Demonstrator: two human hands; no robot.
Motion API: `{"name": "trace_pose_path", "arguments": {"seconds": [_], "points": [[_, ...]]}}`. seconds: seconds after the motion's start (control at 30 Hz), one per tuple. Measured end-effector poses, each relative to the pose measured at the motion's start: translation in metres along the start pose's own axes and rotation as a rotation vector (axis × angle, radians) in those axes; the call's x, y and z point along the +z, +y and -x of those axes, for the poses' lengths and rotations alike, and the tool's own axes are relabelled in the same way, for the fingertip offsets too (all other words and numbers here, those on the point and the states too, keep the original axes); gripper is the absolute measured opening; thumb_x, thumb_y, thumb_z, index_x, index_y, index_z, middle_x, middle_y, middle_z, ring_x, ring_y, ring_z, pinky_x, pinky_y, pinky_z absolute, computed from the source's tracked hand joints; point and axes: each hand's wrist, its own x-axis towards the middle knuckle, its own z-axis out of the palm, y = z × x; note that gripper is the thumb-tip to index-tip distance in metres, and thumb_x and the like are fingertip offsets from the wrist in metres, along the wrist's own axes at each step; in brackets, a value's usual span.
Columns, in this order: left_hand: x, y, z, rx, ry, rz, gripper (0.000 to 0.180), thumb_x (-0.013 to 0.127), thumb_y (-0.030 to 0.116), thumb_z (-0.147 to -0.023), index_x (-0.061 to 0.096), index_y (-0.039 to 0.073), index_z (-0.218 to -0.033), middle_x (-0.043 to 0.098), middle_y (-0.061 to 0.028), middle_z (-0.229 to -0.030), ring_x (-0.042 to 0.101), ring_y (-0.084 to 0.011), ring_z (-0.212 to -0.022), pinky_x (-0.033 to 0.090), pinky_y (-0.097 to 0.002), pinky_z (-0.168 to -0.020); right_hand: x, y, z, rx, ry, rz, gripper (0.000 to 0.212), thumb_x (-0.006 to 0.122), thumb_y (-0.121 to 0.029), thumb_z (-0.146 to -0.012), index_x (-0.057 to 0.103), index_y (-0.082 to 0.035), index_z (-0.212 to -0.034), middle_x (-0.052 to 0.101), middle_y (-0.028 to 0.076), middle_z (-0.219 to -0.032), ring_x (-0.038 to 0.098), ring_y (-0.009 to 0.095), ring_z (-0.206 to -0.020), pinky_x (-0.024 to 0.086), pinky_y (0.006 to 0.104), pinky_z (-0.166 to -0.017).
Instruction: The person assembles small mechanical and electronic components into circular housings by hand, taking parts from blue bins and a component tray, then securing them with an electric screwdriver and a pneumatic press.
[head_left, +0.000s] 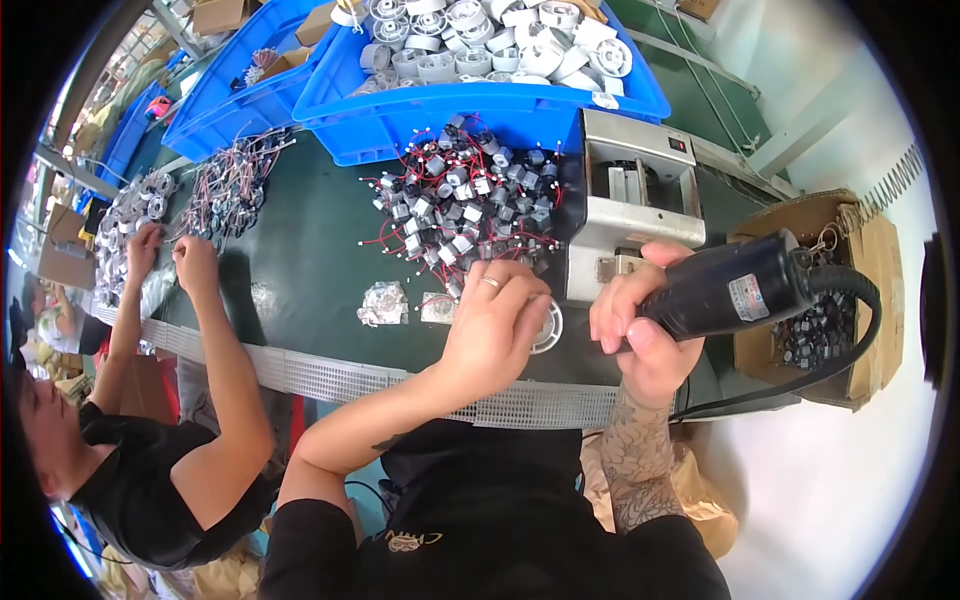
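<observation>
My right hand (650, 335) is wrapped round the front end of a black electric screwdriver (715, 290), which lies tilted with its cord trailing from the back. Its tip is hidden by my fingers. Close beside it, my left hand (490, 330) is closed, fingers curled down over a white round plastic part (549, 328) at the table's near edge; only the part's right rim shows. Just beyond my left hand lies a heap of small grey and black motors (470, 195) with red wires. Small clear plastic bags (383, 303) lie to its left.
A blue bin (480, 105) full of white round housings stands behind the heap. Right of it sits a metal-cased machine (640, 220). A cardboard box (850, 300) of small parts is at far right. At left, a co-worker's hands (195, 265) work near bundled wires (235, 185).
</observation>
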Motion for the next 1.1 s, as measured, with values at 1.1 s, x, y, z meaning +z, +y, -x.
{"name": "trace_pose_path", "arguments": {"seconds": [1.1], "points": [[-0.061,0.006,-0.063,0.388,-0.072,-0.361,0.021,0.064,0.003,-0.076,0.062,0.004,-0.097,0.06,-0.0097,-0.093,0.056,-0.0299,-0.091,0.043,-0.0403,-0.081,-0.01,-0.005,-0.001,-0.033,0.072,0.061,0.058,0.063,-0.01,-0.079,0.036,0.005,-0.129,0.05,0.006,-0.067,0.047,0.014,-0.05,0.042,0.0305,-0.047]]}}
